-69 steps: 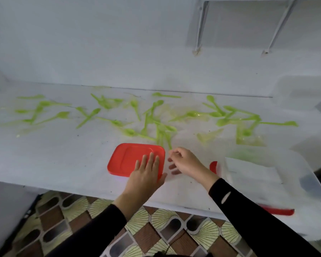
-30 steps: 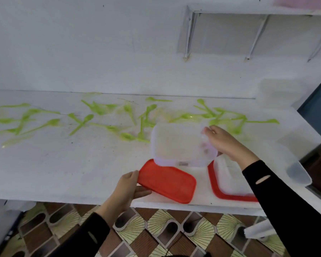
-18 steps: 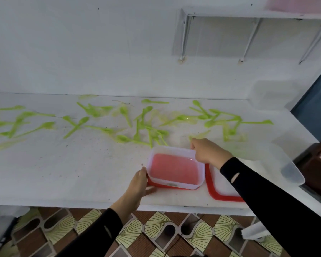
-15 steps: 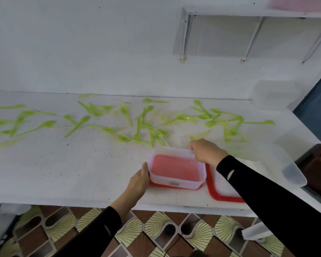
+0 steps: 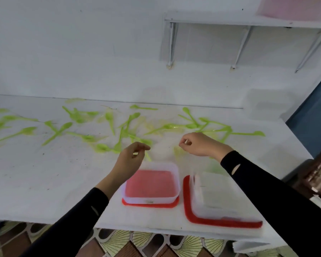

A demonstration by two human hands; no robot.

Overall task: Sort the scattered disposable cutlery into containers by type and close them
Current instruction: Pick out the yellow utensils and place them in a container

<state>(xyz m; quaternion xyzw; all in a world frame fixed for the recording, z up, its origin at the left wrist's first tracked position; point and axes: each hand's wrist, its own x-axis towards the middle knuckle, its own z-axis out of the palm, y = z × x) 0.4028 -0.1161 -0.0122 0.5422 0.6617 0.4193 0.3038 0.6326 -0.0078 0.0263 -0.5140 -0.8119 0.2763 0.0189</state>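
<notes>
1. White counter [image 5: 44, 182] runs along a white wall under a bracketed shelf [image 5: 248, 21]. The green cutlery [image 5: 57, 130] lies scattered across the counter's far half, with pieces crossing one another.
2. Two clear containers sit near the front edge, both with nothing in them. The left container [image 5: 152, 201] rests on its red lid [image 5: 150, 205], and the right container [image 5: 196, 191] rests on a larger red lid [image 5: 220, 222].
3. Risks as I judge them: overlapping pieces may come up together and mix the types. The translucent pale ones are easy to miss against the white. The right container stands close to the edge, so a brushing sleeve could push it off.
4. Left hand [image 5: 130, 160] hovers above the cutlery just behind the left container. Its wrist is bent and its fingers are loosely curled, with a gap to the thumb and nothing in it that I can see.
5. Right hand [image 5: 200, 144] reaches further back, palm down, with thumb and forefinger drawn together over a pale piece [image 5: 178, 151]. Blur stops me telling whether it has hold of anything.
</notes>
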